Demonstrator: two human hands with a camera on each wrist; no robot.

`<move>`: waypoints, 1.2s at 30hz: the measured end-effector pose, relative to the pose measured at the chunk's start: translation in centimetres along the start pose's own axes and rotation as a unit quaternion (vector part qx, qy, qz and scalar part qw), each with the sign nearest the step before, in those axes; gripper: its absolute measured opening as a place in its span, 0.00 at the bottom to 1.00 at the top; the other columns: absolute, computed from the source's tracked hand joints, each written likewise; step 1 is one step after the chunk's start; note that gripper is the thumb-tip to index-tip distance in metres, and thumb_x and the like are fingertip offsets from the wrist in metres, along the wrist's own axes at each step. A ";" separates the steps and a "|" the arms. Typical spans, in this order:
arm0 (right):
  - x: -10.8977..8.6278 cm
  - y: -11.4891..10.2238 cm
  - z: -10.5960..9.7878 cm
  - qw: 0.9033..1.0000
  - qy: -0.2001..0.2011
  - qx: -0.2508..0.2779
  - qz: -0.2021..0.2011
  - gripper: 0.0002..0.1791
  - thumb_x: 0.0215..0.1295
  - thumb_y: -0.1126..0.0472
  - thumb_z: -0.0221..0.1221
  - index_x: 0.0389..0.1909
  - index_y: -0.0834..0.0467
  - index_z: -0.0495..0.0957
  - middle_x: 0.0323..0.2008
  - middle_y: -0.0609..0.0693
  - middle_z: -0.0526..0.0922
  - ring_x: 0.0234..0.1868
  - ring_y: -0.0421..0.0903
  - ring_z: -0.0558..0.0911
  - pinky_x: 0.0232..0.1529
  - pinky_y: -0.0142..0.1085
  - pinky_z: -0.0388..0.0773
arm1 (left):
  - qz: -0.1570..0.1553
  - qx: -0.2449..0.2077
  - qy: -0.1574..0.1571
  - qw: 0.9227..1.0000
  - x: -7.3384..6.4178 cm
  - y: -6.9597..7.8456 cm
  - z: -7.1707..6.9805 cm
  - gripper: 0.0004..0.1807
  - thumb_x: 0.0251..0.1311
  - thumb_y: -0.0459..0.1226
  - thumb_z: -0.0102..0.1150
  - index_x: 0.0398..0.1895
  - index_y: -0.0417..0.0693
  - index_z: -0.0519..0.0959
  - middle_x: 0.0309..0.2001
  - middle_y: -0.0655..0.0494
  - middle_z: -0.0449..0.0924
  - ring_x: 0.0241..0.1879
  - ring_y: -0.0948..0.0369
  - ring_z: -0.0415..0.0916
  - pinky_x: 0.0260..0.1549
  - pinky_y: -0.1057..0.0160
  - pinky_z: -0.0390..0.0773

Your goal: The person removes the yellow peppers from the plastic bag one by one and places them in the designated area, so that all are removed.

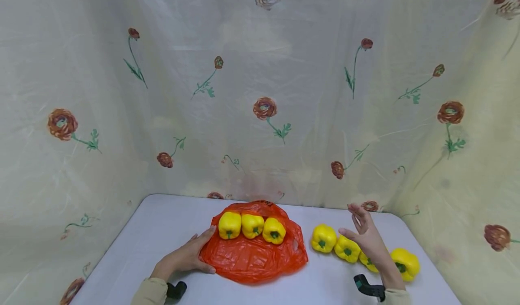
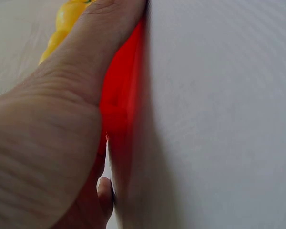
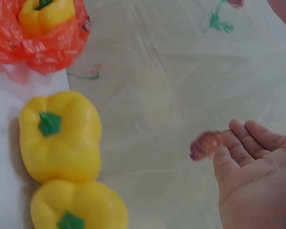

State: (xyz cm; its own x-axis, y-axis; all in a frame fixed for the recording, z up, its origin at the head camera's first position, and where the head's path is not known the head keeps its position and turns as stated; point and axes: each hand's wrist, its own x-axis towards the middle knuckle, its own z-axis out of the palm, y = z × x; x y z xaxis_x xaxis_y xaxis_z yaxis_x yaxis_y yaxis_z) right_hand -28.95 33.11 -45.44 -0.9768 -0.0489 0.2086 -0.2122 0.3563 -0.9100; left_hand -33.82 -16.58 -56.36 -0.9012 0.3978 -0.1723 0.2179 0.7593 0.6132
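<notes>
A red plastic bag [image 1: 253,262] lies on the table with three yellow bell peppers [image 1: 229,225] in a row at its open mouth. At the bag's left edge rests my left hand [image 1: 184,254], fingers and thumb spread along the plastic. In the left wrist view the thumb [image 2: 81,52] reaches past the red plastic, and the other fingers are partly hidden. My right hand [image 1: 369,238] is raised over a row of several more yellow bell peppers [image 1: 323,238], its fingers extended and holding nothing. The forearm partly covers some of that row.
The white table [image 1: 162,224] has rounded back corners. Behind and beside it hangs a pale curtain [image 1: 304,129] printed with flowers. A dark camera mount [image 1: 369,287] sits on the right wrist, and another [image 1: 176,290] on the left.
</notes>
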 end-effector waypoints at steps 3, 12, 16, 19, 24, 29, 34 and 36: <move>0.3 -0.2 1.3 1.000 -0.015 -0.006 0.003 0.49 0.61 0.59 0.65 0.74 0.61 0.42 0.74 0.62 0.49 0.76 0.60 0.46 0.72 0.50 0.45 | 0.000 0.001 -0.002 1.000 0.0 0.0 0.0 0.68 0.36 0.64 0.72 0.78 0.55 0.43 0.78 0.52 0.45 0.76 0.47 0.42 0.72 0.38 0.42; 0.7 -0.1 4.8 0.999 -0.048 -0.013 0.013 0.49 0.56 0.55 0.69 0.71 0.58 0.49 0.71 0.58 0.56 0.74 0.57 0.54 0.73 0.50 0.52 | -0.003 -0.003 -0.001 1.000 -0.1 0.1 0.0 0.68 0.36 0.62 0.73 0.78 0.55 0.44 0.78 0.52 0.46 0.76 0.46 0.43 0.72 0.38 0.43; 0.8 -0.3 6.1 0.998 -0.057 -0.014 0.027 0.48 0.54 0.54 0.70 0.70 0.56 0.52 0.71 0.56 0.59 0.74 0.56 0.57 0.72 0.49 0.55 | -0.002 0.002 -0.001 1.000 0.0 0.0 0.0 0.68 0.36 0.63 0.73 0.78 0.55 0.43 0.78 0.52 0.46 0.76 0.47 0.43 0.72 0.38 0.42; 0.8 -0.6 6.9 0.997 -0.065 -0.012 0.038 0.49 0.53 0.54 0.71 0.70 0.55 0.53 0.71 0.56 0.59 0.74 0.56 0.57 0.72 0.50 0.56 | -0.002 0.004 -0.003 1.000 0.0 0.0 -0.1 0.68 0.35 0.64 0.72 0.78 0.55 0.43 0.78 0.52 0.45 0.76 0.47 0.42 0.72 0.38 0.42; 0.9 -0.7 8.0 0.996 -0.079 0.003 0.042 0.49 0.52 0.53 0.72 0.70 0.55 0.54 0.70 0.57 0.60 0.73 0.56 0.58 0.72 0.51 0.56 | -0.002 0.003 -0.003 1.000 -0.1 0.1 -0.1 0.68 0.36 0.63 0.72 0.78 0.56 0.43 0.78 0.53 0.45 0.76 0.48 0.42 0.73 0.39 0.42; 1.0 -0.3 9.2 0.995 -0.092 0.008 0.045 0.49 0.51 0.51 0.72 0.70 0.54 0.55 0.70 0.55 0.61 0.73 0.56 0.58 0.73 0.52 0.55 | -0.004 -0.003 0.000 1.000 -0.1 0.2 -0.1 0.68 0.35 0.63 0.73 0.78 0.56 0.44 0.78 0.53 0.46 0.76 0.47 0.42 0.72 0.38 0.42; 1.1 -0.3 10.1 0.993 -0.103 0.016 0.059 0.48 0.51 0.49 0.72 0.69 0.52 0.56 0.70 0.55 0.62 0.74 0.56 0.58 0.73 0.54 0.54 | 0.000 0.001 0.000 1.000 -0.1 0.2 -0.1 0.68 0.36 0.63 0.73 0.78 0.54 0.44 0.78 0.52 0.46 0.76 0.48 0.43 0.73 0.39 0.42; 1.2 -0.4 10.3 0.992 -0.107 0.017 0.058 0.48 0.52 0.49 0.72 0.70 0.53 0.56 0.70 0.55 0.62 0.74 0.56 0.58 0.73 0.53 0.55 | 0.003 0.002 0.000 1.000 -0.1 0.2 0.0 0.67 0.36 0.63 0.72 0.78 0.54 0.44 0.78 0.52 0.46 0.76 0.49 0.43 0.73 0.40 0.42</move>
State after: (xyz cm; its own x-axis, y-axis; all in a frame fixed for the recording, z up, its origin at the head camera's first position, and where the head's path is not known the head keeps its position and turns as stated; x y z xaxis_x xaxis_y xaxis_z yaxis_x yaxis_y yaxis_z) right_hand -30.35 23.34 -48.53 -0.9780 -0.2069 0.0244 -0.0953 0.3401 -0.9355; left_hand -33.68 -16.47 -56.16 -0.8999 0.4019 -0.1693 0.2243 0.7594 0.6108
